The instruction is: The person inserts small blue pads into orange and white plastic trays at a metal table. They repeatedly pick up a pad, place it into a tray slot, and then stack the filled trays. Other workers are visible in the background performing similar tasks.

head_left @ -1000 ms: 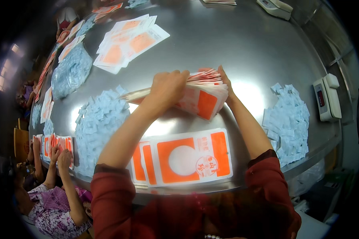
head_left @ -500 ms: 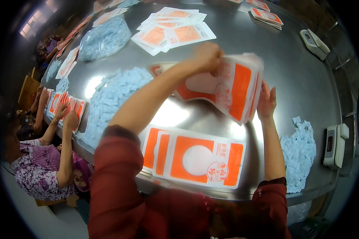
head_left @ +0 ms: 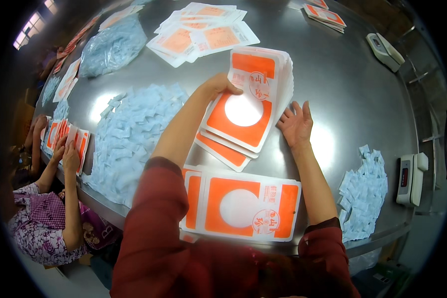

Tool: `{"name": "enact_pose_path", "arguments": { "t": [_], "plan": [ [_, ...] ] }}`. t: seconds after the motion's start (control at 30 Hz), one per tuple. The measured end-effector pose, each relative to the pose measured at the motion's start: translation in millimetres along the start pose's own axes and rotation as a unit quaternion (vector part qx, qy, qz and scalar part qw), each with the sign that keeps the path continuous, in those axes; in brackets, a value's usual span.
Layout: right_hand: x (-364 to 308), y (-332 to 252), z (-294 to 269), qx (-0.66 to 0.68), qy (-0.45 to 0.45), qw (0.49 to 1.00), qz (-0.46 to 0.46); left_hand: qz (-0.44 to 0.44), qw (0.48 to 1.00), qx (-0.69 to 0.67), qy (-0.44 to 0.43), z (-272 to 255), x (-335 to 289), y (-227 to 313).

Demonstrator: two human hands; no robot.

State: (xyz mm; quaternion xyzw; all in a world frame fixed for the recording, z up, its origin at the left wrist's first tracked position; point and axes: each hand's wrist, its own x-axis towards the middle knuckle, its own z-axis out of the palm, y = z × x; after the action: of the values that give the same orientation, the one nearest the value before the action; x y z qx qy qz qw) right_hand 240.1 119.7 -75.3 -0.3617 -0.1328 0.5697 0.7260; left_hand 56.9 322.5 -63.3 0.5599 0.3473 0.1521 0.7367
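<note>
My left hand (head_left: 219, 86) grips a thick stack of orange-and-white printed pouches (head_left: 260, 126) by its left edge, thumb on top. The stack leans up from the metal table, its far end raised and fanned. More orange pouches (head_left: 228, 158) lie under its near end. To the right of the stack, my right hand (head_left: 298, 124) is open, palm up and fingers spread, close to the stack's edge and holding nothing. A second set of flat pouches (head_left: 283, 208), overlapping, lies nearest me on the table (head_left: 342, 89).
A big heap of pale blue sachets (head_left: 139, 134) lies left, a smaller heap (head_left: 365, 193) right. White pouches (head_left: 213, 37) and a bag of sachets (head_left: 114, 47) lie farther off. Two scales (head_left: 409, 186) stand right. At left, a co-worker's hands (head_left: 69, 154) handle pouches.
The stack has come down leftward and turned from upright and blurred to leaning on the pouches beneath. My left hand moved left and down; my right hand moved left and turned palm up.
</note>
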Motion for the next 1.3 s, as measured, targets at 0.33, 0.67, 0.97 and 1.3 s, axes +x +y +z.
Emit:
{"name": "enact_pose_path", "arguments": {
  "t": [0.33,0.67,0.97,1.3],
  "plan": [
    [3,19,34,-0.209,0.124,0.965,-0.096,0.083,0.996,-0.023,0.023,18,-19,-8],
    [12,8,25,-0.179,0.048,0.982,0.034,0.034,0.982,-0.173,0.071,24,-58,-19],
    [17,28,23,-0.238,-0.010,0.968,0.084,0.033,0.975,-0.199,0.094,7,-69,-38],
    [12,24,21,-0.249,-0.020,0.968,0.033,0.037,0.958,-0.276,-0.061,21,-100,-25]
  ]
}}
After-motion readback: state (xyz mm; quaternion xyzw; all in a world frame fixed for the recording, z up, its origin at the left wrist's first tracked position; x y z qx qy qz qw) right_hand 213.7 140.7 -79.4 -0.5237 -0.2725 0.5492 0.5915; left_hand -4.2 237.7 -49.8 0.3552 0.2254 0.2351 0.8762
